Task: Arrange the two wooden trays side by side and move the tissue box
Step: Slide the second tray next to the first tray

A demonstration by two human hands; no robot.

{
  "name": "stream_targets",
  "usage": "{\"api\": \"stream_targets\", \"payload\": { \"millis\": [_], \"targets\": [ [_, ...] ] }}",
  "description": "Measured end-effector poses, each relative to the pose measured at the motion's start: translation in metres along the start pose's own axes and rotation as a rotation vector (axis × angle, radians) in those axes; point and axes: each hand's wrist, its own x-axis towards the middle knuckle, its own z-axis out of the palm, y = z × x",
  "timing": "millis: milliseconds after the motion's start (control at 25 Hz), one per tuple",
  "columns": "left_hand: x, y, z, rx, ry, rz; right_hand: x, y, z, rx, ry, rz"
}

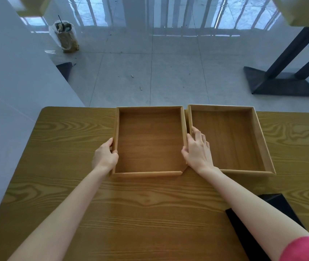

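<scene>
Two empty wooden trays lie next to each other at the far edge of the wooden table (112, 204). My left hand (104, 157) grips the left wall of the left tray (150, 140). My right hand (198, 149) holds that tray's right wall, with the fingers reaching into the narrow gap and over the left part of the right tray (229, 140). The two trays nearly touch at the far end and the gap widens slightly toward me. A black box (274, 208), possibly the tissue box, lies at the near right under my right forearm, partly hidden.
The table's far edge runs just behind the trays, with tiled floor beyond. A white wall borders the table on the left. A lined waste bin (65, 36) stands on the floor at the far left, and a black table base (281, 85) at the far right.
</scene>
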Motion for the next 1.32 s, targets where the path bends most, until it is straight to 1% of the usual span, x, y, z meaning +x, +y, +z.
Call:
{"api": "stream_targets", "payload": {
  "millis": [120,280,640,920,1080,1320],
  "targets": [
    [0.002,-0.001,0.001,0.012,0.010,0.024,-0.002,0.000,0.004,0.061,0.039,-0.044],
    [0.003,0.001,0.002,0.010,0.030,0.050,-0.001,0.000,0.001,0.135,0.021,0.019],
    [0.008,0.006,0.004,0.028,0.043,0.085,0.003,0.003,-0.004,0.109,-0.012,0.027],
    [0.008,0.009,0.005,0.079,0.067,0.116,0.007,0.004,-0.002,0.140,0.009,0.047],
    [0.010,0.013,0.005,0.071,0.078,0.103,0.008,0.003,-0.003,0.151,0.027,0.067],
    [0.008,0.011,0.004,0.105,0.057,0.133,0.005,0.000,0.001,0.135,0.017,0.055]
  ]
}}
